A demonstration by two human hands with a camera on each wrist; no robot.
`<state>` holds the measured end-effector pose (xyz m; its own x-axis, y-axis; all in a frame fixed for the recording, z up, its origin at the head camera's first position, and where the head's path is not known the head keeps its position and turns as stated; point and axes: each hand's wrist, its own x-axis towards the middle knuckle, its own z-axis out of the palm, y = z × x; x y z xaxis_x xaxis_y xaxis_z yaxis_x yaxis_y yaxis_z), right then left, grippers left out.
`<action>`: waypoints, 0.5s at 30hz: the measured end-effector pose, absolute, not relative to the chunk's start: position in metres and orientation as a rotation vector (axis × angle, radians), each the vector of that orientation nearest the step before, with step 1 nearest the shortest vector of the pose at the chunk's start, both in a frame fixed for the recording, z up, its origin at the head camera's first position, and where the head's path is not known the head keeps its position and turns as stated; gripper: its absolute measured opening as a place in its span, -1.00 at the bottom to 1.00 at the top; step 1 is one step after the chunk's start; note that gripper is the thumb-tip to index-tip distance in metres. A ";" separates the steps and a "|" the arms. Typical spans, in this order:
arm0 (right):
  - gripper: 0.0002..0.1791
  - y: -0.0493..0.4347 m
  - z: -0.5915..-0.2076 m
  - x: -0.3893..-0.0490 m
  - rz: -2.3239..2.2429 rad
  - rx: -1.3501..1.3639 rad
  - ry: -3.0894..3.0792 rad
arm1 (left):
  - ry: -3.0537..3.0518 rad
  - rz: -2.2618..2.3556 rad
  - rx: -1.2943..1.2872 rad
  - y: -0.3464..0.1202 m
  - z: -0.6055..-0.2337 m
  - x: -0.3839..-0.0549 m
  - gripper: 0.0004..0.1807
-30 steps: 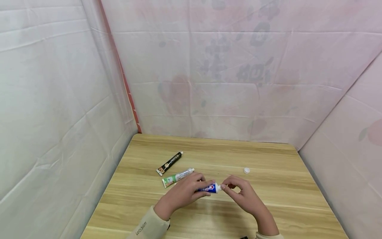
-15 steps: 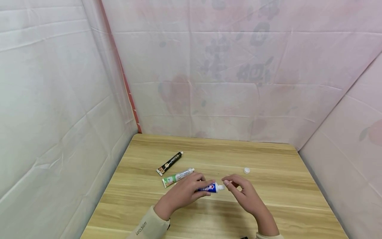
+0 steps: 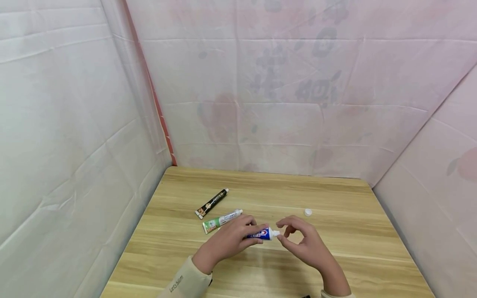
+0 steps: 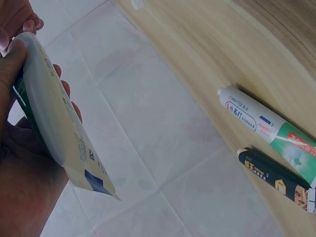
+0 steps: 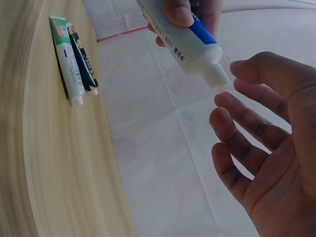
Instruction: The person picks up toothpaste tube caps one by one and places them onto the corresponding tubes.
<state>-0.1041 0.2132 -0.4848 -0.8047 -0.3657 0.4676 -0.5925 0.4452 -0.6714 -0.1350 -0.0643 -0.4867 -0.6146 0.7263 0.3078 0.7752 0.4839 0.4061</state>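
My left hand (image 3: 232, 240) grips a blue and white toothpaste tube (image 3: 263, 234) round its body, above the table. Its white tip (image 5: 216, 76) points toward my right hand. The tube's pale back and flat crimped end show in the left wrist view, with the thumb pressed along one side. My right hand (image 3: 303, 240) is at the tip, thumb and fingers spread loosely around it. In the right wrist view these fingertips (image 5: 224, 100) are close to the tip but do not pinch it.
A green and white toothpaste tube (image 3: 212, 225) and a black one (image 3: 211, 204) lie on the wooden table (image 3: 335, 194), left of the hands. A small round white cap (image 3: 307, 212) lies behind my right hand. Pale cloth walls (image 3: 275, 124) stand around the table.
My right hand's fingers pinched the tip, drew away from it, and now are back beside it with thumb and forefinger spread wider. My left hand and the tube have stayed in place.
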 end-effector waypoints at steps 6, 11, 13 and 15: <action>-0.61 0.214 -0.486 -0.104 1.342 0.855 -2.476 | -2.641 -0.801 -1.328 -0.065 -0.487 -0.135 -0.47; -0.62 0.214 -0.487 -0.105 1.357 0.890 -2.456 | -2.630 -0.788 -1.334 -0.065 -0.487 -0.135 -0.46; -0.63 0.213 -0.486 -0.105 1.374 0.914 -2.428 | -2.626 -0.784 -1.337 -0.065 -0.486 -0.135 -0.46; -0.64 0.212 -0.485 -0.105 1.386 0.930 -2.402 | -2.625 -0.784 -1.337 -0.065 -0.485 -0.135 -0.46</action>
<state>-0.1052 0.2123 -0.4846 -0.7766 -0.4145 0.4744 -0.6181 0.3561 -0.7008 -0.1352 -0.0647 -0.4848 -0.6117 0.7300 0.3047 0.7775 0.4839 0.4016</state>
